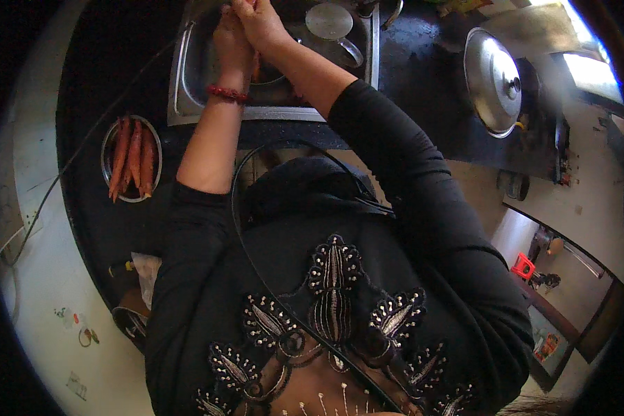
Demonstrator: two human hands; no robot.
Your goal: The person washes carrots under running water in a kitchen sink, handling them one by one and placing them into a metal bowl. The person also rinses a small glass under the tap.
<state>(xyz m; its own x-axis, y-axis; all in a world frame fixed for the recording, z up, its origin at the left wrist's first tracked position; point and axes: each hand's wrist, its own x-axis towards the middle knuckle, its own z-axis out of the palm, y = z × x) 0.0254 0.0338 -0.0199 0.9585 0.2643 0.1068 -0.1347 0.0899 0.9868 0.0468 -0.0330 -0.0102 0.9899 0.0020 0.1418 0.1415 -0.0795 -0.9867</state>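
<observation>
My left hand [232, 44] and my right hand [261, 23] are pressed together over a stainless steel sink [270, 113], at the top edge of the view. The picture cuts off part of the fingers, so whatever lies between them cannot be made out. A red beaded bracelet [228, 94] circles my left wrist. Below the hands, a bit of an orange thing [256, 67] shows between my forearms, inside a round vessel that they mostly hide. To the right in the sink is a round metal mug [329, 22] with a curved handle.
Several reddish carrots [134, 156] lie on an oval steel plate [104, 161] on the black counter [119, 223], left of the sink. A domed metal lid [491, 78] with a dark knob stands at the right. A thin cable [91, 130] crosses the counter's left side.
</observation>
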